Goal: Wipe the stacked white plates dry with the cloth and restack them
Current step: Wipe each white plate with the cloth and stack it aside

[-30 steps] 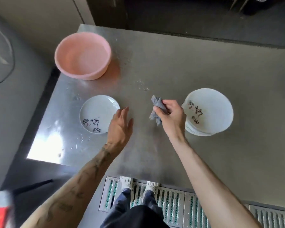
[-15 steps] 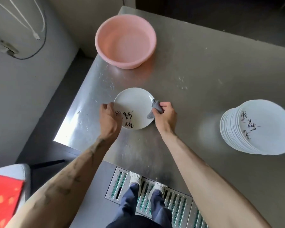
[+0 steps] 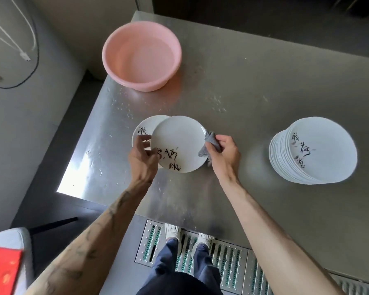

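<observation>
Reaching in from the lower left, the left hand (image 3: 143,160) curls its fingers (image 3: 139,143) round the near-left rim of a white plate (image 3: 179,139) and pinches it. The right hand (image 3: 224,152), forearm angled in from the lower right, bunches a grey cloth (image 3: 209,143) between thumb and curled fingers and holds it against the plate's right rim. This plate overlaps a second plate (image 3: 144,128) lying on the desk (image 3: 254,86). A stack of plates (image 3: 320,150) stands well apart to the right; a pink basin (image 3: 142,55) sits at the far left.
</observation>
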